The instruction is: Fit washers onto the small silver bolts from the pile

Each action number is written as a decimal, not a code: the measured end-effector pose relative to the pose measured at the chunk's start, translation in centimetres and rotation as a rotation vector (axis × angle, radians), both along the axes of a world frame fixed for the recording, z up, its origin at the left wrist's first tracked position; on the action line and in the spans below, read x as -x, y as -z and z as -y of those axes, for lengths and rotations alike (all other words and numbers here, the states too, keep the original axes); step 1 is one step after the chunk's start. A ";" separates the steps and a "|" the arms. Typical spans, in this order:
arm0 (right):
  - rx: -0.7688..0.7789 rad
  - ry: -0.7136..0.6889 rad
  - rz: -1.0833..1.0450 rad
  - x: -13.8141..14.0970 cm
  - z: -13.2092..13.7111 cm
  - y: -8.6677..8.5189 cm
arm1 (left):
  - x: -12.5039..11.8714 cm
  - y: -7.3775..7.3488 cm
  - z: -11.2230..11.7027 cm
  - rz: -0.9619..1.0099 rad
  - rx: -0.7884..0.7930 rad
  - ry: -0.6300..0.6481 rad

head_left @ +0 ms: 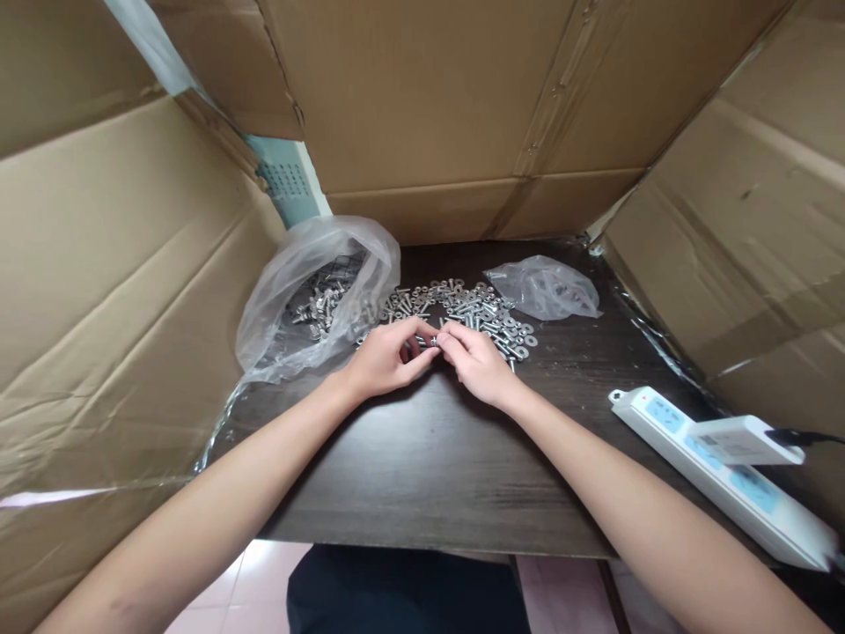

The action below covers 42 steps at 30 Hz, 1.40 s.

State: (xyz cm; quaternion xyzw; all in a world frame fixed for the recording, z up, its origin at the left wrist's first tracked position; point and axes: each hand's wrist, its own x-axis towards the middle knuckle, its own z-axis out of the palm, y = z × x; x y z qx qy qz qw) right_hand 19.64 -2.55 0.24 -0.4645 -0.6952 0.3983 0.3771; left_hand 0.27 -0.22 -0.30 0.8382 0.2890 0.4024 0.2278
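1. Wears dark clothing (406,590) at 6 o'clock from the hands, above pink floor tiles (264,590).
2. Holds the left forearm (204,502) in from 8 o'clock, the right forearm (647,502) from 4, over a dark table (422,475).
3. Has a white power strip (709,480) toward 4 o'clock, well apart from the hands, bearing a white plug (745,440) and black cable (809,436).
4. Curls the left hand (383,359) and pinches a small metal piece (434,342), at the clock's centre, between thumb and forefinger tips.
5. Pinches the same piece from 3 o'clock with thumb and bent fingers of the right hand (476,359). Cannot tell its exact kind, mostly covered from view.
6. Has loose screws (479,308) and washers (521,353) heaped just beyond the hands, from 11 to 2 o'clock.
7. Has a large clear bag (376,246) at 10 o'clock, with metal parts (323,304) inside, and a smaller crumpled bag (545,291) at 2, just beside the washers.
8. Faces a left cardboard wall (119,291) toward 9 o'clock, a right cardboard wall (745,291) toward 3 and a back cardboard wall (429,97) at 12.
9. Glimpses a pale blue-green surface (287,180) with dark marks through a gap between 10 and 11 o'clock.
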 end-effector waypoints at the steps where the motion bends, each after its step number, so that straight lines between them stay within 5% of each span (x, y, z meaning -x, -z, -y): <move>1: -0.005 0.002 0.006 0.0 0.0 0.0 | 0.0 0.0 0.0 0.001 0.001 -0.002; 42: 0.015 -0.002 -0.033 -0.1 -0.2 0.2 | 0.1 0.2 -0.1 0.003 0.010 -0.009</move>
